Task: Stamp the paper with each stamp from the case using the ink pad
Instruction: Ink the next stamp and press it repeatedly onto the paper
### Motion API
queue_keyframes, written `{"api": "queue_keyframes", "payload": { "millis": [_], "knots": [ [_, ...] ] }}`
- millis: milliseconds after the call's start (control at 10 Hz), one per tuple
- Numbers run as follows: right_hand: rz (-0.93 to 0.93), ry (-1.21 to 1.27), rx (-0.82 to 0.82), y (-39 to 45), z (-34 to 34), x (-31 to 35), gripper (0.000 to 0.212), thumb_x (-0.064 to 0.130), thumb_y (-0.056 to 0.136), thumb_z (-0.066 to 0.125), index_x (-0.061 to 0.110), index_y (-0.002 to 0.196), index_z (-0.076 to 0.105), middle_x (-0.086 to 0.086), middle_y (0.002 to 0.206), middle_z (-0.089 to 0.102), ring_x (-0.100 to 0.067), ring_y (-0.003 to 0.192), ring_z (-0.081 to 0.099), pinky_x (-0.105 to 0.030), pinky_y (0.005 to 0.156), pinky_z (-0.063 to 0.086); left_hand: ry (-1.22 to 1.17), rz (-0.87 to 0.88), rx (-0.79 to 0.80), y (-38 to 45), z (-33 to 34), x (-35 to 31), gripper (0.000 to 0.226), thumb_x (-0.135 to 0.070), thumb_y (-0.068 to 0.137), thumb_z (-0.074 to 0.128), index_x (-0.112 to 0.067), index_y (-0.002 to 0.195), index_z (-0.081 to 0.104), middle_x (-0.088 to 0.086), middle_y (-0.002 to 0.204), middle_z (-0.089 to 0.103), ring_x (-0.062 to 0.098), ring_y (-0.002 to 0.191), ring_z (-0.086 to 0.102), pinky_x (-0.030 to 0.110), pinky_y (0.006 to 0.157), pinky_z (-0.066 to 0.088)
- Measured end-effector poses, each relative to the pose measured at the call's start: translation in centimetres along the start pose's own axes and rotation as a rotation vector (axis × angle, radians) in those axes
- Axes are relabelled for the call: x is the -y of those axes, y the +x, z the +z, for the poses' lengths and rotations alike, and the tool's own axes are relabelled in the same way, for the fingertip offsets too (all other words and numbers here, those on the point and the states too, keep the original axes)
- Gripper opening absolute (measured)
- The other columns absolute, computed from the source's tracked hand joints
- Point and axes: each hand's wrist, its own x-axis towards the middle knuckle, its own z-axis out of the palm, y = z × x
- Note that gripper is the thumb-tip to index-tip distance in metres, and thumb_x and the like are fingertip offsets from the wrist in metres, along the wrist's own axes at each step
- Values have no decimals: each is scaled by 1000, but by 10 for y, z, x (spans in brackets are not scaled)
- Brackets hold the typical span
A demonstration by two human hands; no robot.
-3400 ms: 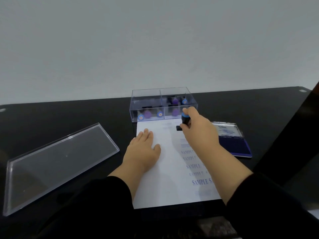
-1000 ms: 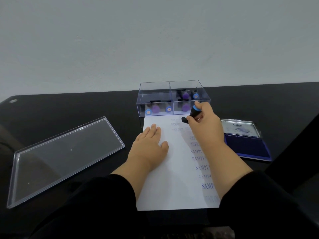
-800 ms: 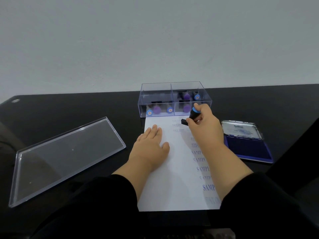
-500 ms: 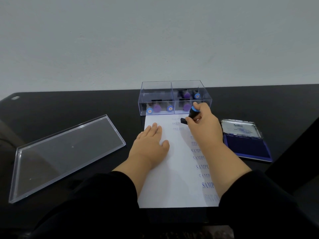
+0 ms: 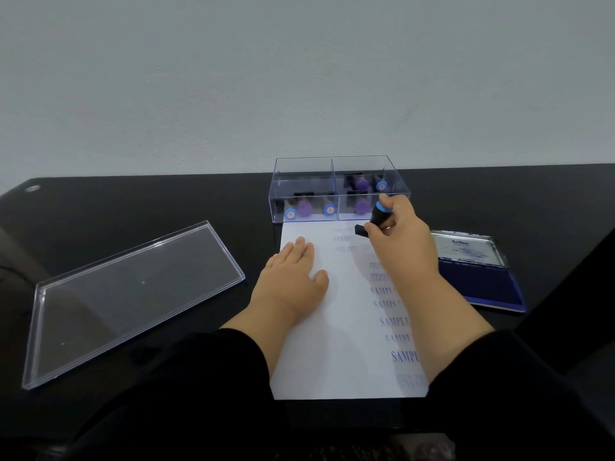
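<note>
A white sheet of paper lies on the black table, with a column of blue stamp prints down its right side. My left hand lies flat on the sheet's left half. My right hand grips a black stamp with a blue cap, tilted, its base at the paper's top right near the faint upper prints. Just behind the paper stands the clear stamp case, holding several purple- and blue-capped stamps. The open blue ink pad lies to the right of the sheet.
The case's clear lid lies upside down on the table to the left. A dark slanted shape crosses the right edge. A grey wall stands behind the table's far edge.
My right hand has lifted the stamp off the upper part of the paper and tilted it near the case. More faint prints show at the sheet's top. My left hand has stayed flat.
</note>
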Motion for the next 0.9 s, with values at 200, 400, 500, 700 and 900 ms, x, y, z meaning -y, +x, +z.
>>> {"api": "queue_keyframes", "payload": {
  "millis": [200,400,500,700,900],
  "knots": [
    [38,4,-20,-7,-20,-4,38,19,91,59,26,126,46,9,79,54,-15,79,57,-27,62,43,0,1,-7,-1,-1,0,59,-39,101,21,-18,152,0,-3,160,-7,13,147,-5,29,117,-2],
    [67,-55,-28,-30,-45,-14,36,18,91,58,25,124,46,7,80,56,-13,76,57,-28,61,43,-7,3,8,-2,-1,1,59,-40,102,21,-17,152,0,-2,160,-8,13,147,-6,29,117,-3],
    [92,-98,-53,-38,-63,-20,36,18,92,58,26,125,46,10,78,56,-9,72,56,-25,59,45,-1,6,18,-1,-1,3,60,-41,102,20,-17,152,-1,-2,159,-9,13,146,-6,29,118,-3],
    [136,-240,-113,-51,-91,-32,36,19,91,59,26,124,48,4,85,59,-18,80,58,-31,65,46,-6,11,8,0,0,4,60,-41,101,21,-17,153,1,-3,159,-8,13,147,-5,30,118,-1],
    [172,-324,-117,-54,-95,-40,34,19,92,57,25,124,47,1,94,63,-21,83,58,-32,65,46,-18,13,-2,1,1,2,60,-41,101,21,-17,153,2,-3,159,-8,12,146,-5,29,117,-1]
  ]
}}
